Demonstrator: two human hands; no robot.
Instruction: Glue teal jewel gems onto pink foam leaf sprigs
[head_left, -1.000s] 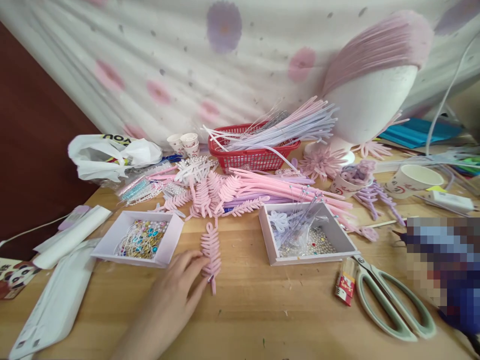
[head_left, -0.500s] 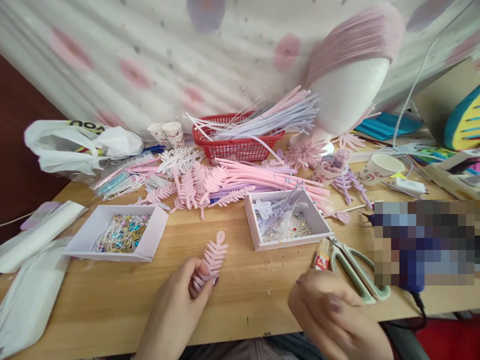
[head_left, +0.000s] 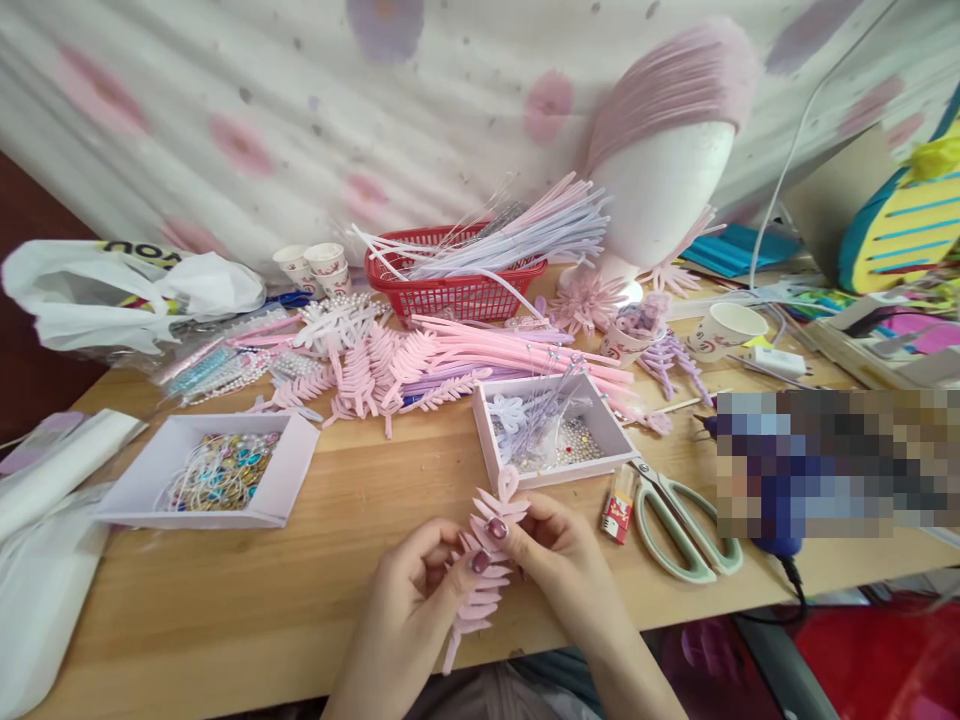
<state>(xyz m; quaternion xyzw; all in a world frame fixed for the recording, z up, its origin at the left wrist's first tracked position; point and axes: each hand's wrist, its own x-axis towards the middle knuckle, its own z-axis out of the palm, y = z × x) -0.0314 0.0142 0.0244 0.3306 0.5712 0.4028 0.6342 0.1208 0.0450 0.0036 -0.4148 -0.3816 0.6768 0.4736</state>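
Front edge of the worktop [head_left: 247, 610], middle. Both hands are closed on the pink fern-shaped leaf [head_left: 474, 612], which is lifted off the wood and stands nearly upright. The left hand [head_left: 409, 600] pinches its middle. The right hand [head_left: 562, 555] pinches the upper leaflets just below the looped tip.

Step in hand, as I read it: shaping or straightening the leaflets. The next move likely calls for small, light finger pressure along the stem, the left hand steadying.

White bead tray [head_left: 486, 450] just behind the tip; scissors [head_left: 675, 525] to the right.

Half a second earlier the left hand alone held the leaf, further left. The right hand was apart near the scissors. Before that the leaf lay flat.
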